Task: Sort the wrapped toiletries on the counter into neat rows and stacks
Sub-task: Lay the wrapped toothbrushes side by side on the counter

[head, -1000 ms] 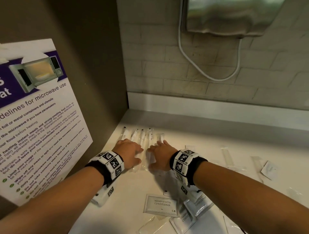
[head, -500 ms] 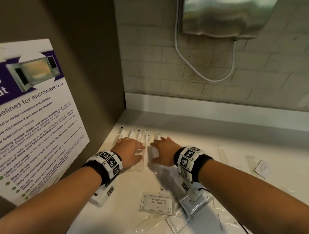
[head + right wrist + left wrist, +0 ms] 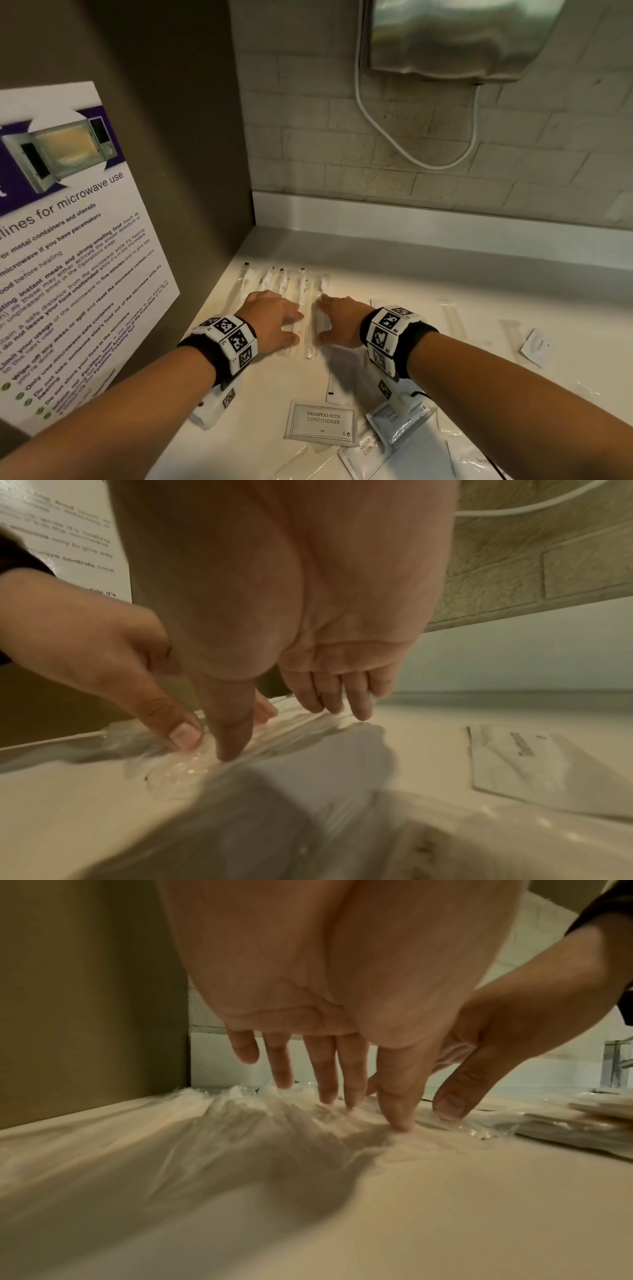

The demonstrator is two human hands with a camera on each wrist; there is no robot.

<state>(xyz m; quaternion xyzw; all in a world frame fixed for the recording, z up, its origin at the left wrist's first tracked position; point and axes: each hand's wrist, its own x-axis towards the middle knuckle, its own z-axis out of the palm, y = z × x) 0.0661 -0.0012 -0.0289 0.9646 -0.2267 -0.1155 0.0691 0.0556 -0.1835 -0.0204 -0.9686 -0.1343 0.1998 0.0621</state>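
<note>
A row of long clear-wrapped toothbrush packets (image 3: 291, 287) lies side by side on the white counter (image 3: 445, 274) by the left wall. My left hand (image 3: 274, 318) lies flat on the row's left part, straight fingers (image 3: 325, 1080) pressing the crinkled wrappers (image 3: 260, 1110). My right hand (image 3: 337, 318) presses the row's right edge, its thumb and fingertips (image 3: 356, 704) touching the plastic (image 3: 178, 764). A narrow gap with one packet shows between the two hands. Neither hand holds anything.
Flat sachets reading "shampoo with conditioner" (image 3: 322, 421) lie loose near the front, with more packets (image 3: 400, 425) under my right wrist. Other long wrappers (image 3: 452, 315) and a small white sachet (image 3: 537, 346) lie scattered right. A poster (image 3: 68, 240) covers the left wall; a metal dryer (image 3: 455, 34) hangs above.
Both hands have slid a little further along the row towards the wall, staying flat on the packets. My head view has dipped slightly.
</note>
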